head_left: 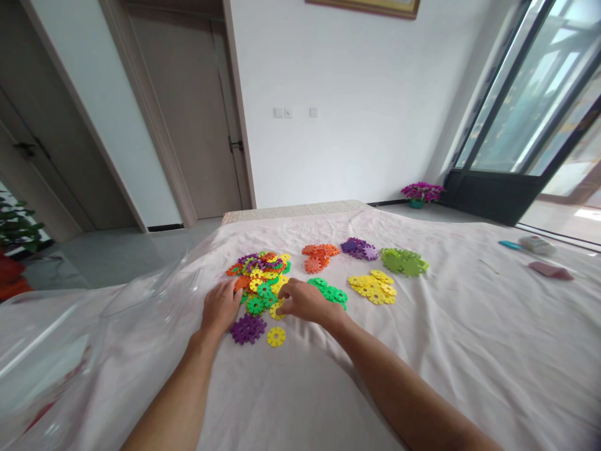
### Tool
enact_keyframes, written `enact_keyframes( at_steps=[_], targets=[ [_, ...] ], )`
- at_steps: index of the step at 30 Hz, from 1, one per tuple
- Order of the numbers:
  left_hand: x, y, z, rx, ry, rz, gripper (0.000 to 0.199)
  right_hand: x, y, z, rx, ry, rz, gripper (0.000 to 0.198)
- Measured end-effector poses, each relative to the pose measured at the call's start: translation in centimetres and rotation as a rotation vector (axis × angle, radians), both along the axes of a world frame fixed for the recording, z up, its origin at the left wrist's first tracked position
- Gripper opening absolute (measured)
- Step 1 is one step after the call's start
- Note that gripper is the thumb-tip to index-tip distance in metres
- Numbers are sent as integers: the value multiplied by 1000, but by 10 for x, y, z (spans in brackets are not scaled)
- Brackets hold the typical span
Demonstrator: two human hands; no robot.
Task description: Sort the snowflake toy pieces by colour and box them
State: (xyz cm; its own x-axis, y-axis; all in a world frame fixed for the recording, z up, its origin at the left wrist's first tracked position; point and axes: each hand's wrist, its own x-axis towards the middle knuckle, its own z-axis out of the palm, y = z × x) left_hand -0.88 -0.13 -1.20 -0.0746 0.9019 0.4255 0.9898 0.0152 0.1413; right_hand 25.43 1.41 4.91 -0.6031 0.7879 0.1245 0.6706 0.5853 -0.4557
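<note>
A mixed pile of flat, notched plastic discs (267, 275) in several colours lies in front of me. At the pile's left edge, my left hand (221, 307) lies with its fingers extended against an orange disc (242, 283). My right hand (305, 300) reaches over the pile's right side, thumb and forefinger curved and apart beside a yellow disc (276, 311). A purple group of discs (248, 329) sits near my left wrist, next to a single yellow disc (276, 337). Partly behind my right hand is a green group of discs (331, 292).
Beyond my right hand lie orange discs (319, 257), purple discs (359, 248), light green discs (404, 262) and yellow discs (373, 287). Clear plastic packaging (94, 326) covers the left side of the clothed table (451, 351). A pink item (550, 270) and a white object (536, 244) lie far right.
</note>
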Motion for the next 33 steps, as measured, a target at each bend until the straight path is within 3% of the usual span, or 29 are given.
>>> enact_keyframes(
  at_steps=[12, 19, 26, 33],
  targets=[
    [-1, 1, -1, 11, -6, -7, 43, -7, -9, -12, -188, 145, 17, 28],
    [-1, 1, -3, 5, -12, 0, 41, 6, 3, -2, -115, 217, 25, 14],
    [-2, 2, -3, 4, -12, -9, 42, 60, 31, 29, 5, 166, -162, 15],
    [-2, 2, -4, 16, 7, -6, 42, 137, 43, 42, 63, -19, -510, 17]
  ],
)
